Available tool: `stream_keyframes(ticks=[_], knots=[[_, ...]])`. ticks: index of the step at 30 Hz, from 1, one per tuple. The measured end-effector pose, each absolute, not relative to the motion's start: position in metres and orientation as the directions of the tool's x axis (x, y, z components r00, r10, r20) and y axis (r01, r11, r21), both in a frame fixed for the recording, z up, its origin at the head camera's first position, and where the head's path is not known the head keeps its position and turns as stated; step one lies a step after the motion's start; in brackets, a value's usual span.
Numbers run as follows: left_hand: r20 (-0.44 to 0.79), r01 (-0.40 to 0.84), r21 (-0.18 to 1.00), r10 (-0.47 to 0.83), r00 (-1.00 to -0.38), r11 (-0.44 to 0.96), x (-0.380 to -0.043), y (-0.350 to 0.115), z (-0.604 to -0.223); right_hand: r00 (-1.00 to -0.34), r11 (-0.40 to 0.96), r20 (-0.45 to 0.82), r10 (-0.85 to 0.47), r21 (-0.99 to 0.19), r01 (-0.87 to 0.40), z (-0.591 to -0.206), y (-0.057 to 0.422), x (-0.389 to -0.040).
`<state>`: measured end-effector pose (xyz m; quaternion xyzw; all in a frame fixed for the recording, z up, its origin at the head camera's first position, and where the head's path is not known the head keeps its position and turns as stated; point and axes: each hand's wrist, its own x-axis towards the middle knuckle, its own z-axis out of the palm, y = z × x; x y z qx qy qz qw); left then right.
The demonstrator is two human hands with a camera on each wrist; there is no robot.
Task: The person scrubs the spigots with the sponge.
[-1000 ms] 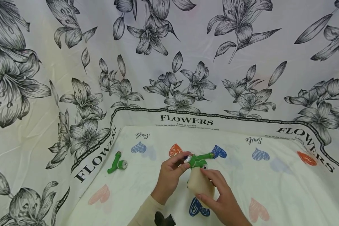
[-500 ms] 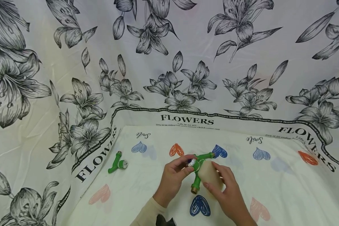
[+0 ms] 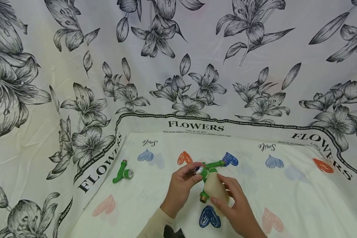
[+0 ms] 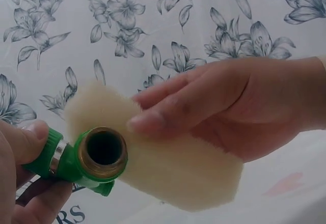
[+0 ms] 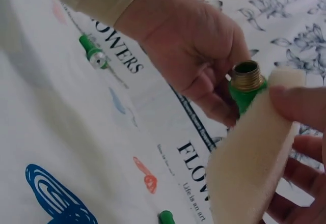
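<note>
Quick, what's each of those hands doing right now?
Left hand: closed, holding the green pipe fitting by one end.
Right hand: closed, gripping the cream sponge.

1. The table (image 3: 166, 144) is covered by a white cloth (image 3: 253, 190), with creases toward its right side.
2. Hearts (image 3: 209, 217) are printed on the cloth: 2 dark blue, 2 lighter blue, 2 orange-red and 2 pink, with some fainter shapes.
3. The word "Smile" (image 3: 150, 142) appears 2 times, upside down, near the far edge.
4. 1 green pipe fitting (image 3: 120, 173) lies near the left edge, its round silvery cap facing right.
</note>
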<state>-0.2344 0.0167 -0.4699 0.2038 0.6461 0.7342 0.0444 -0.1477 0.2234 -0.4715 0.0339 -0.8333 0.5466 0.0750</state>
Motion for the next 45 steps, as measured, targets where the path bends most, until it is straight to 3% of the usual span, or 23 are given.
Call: stream_keyframes(ticks=[7,16,22,28,36,45], knots=[[0.237,0.165,0.962,0.360,-0.902,-0.219,-0.237,0.014,-0.471,-0.974,0.355,0.208,-0.093,-0.907,-0.227,-0.468,0.220,-0.141],[0.142,0.038,0.966,0.402,-0.904,-0.256,-0.242,0.005,-0.476,-0.916,0.314,0.394,0.071,-0.881,-0.354,-0.456,0.238,-0.140],[0.122,-0.002,0.957,0.409,-0.904,-0.289,-0.240,0.006,-0.478,-0.899,0.247,0.431,0.077,-0.882,-0.402,-0.449,0.239,-0.137],[0.083,-0.046,0.956,0.419,-0.904,-0.289,-0.238,0.011,-0.478,-0.908,0.289,0.418,-0.001,-0.870,-0.401,-0.448,0.224,-0.136],[0.100,-0.023,0.964,0.438,-0.893,-0.266,-0.236,0.010,-0.479,-0.886,0.391,0.464,-0.003,-0.815,-0.428,-0.455,0.229,-0.141],[0.124,-0.010,0.961,0.462,-0.878,-0.278,-0.231,0.012,-0.482,-0.859,0.526,0.501,0.109,-0.762,-0.377,-0.460,0.236,-0.147]])
